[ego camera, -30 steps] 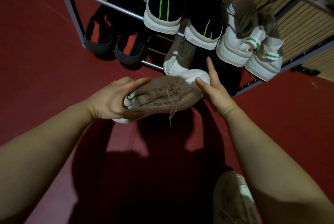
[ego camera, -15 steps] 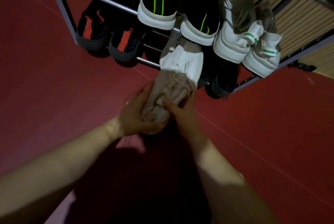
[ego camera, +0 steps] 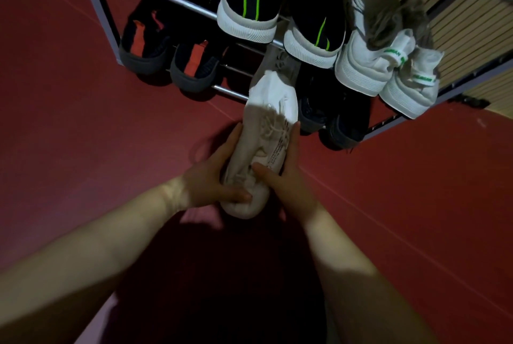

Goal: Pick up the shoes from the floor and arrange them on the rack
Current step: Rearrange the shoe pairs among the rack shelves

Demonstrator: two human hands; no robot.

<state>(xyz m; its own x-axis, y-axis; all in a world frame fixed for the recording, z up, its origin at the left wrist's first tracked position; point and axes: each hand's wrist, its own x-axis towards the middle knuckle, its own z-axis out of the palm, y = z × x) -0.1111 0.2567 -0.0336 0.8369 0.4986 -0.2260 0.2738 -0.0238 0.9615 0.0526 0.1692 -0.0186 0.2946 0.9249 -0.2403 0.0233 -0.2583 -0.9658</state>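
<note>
A dark red floor (ego camera: 83,127) fills most of the frame, and a thin pale line (ego camera: 361,206) runs across it on a slant in the right half. A wide dark shadow (ego camera: 211,274) lies over the floor at lower centre. At the upper right stands a beige slatted wall (ego camera: 472,21), with a small dark object (ego camera: 472,101), too dim to identify, at its foot near the right edge.

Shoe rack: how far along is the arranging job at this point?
Done: a black green-striped pair and white sneakers sit on the upper tier of the rack, a black-and-orange pair and dark shoes below. In hand: left hand and right hand grip a beige shoe, toe at the lower rail. Left: seating it; no other floor shoes are in view.
</note>
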